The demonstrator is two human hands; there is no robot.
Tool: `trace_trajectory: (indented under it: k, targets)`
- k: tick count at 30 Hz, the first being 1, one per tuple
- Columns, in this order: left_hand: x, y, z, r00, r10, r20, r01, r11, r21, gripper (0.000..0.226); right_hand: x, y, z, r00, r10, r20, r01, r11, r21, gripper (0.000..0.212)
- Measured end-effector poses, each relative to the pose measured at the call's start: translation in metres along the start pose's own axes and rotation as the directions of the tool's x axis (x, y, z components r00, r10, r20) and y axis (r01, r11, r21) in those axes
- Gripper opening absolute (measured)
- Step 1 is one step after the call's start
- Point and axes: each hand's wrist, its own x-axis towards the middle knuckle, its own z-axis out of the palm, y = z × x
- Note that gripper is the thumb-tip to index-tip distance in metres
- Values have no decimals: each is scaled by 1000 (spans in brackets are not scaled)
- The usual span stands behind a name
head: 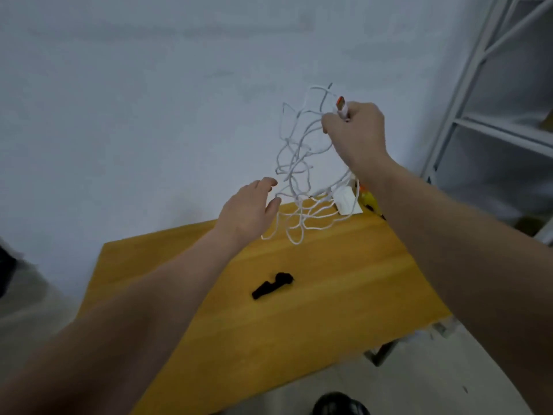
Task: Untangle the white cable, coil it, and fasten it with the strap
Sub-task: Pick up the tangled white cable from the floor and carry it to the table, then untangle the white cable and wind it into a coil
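a: where's the white cable (299, 175)?
b: hanging in a loose tangle above the far edge of the table (329, 310), lowest loops just over the wood
a: who holds it?
b: the right hand (356, 133), high above the table, fingers curled round the top strands and the orange-tipped plug (342, 107)
a: the left hand (248, 208)?
b: fingers relaxed and spread, holding nothing, just beside the lower loops
a: the strap (270, 287)?
b: black, lying mid-table; a white block (347, 202) sits at the table's far corner
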Motion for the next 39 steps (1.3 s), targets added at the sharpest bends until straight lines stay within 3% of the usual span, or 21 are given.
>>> trace_trajectory:
  k: [4, 7, 13, 19, 26, 32, 35, 39]
  targets:
    - [18, -6, 13, 1000, -3, 27, 4, 1000, -10, 40, 19, 16, 7, 1000, 9, -5, -9, 999, -44, 24]
    - [26, -13, 34, 998, -19, 62, 20, 1000, -17, 41, 19, 52, 18, 996, 51, 75, -44, 995, -90, 34]
    - [48, -26, 111, 981, -118, 151, 125, 991, -39, 42, 27, 156, 40, 966, 130, 225, -34, 921, -387, 39]
    - [73, -31, 220, 921, -335, 200, 357, 930, -86, 42, 40, 278, 70, 824, 226, 520, 21, 904, -426, 43]
    - [58, -45, 303, 893, -428, 139, 440, 895, -75, 43, 24, 376, 106, 722, 257, 642, -22, 936, -350, 36]
    - [27, -40, 348, 937, -344, -68, 340, 939, -57, 40, -6, 421, 111, 734, 154, 662, 54, 957, -284, 22]
    - [17, -18, 356, 943, -290, -162, 282, 957, -70, 39, -20, 426, 89, 729, 160, 666, -21, 977, -212, 35]
    - [-5, 26, 359, 924, -326, -199, 309, 944, -110, 41, -42, 422, 38, 612, 192, 767, -278, 960, -19, 65]
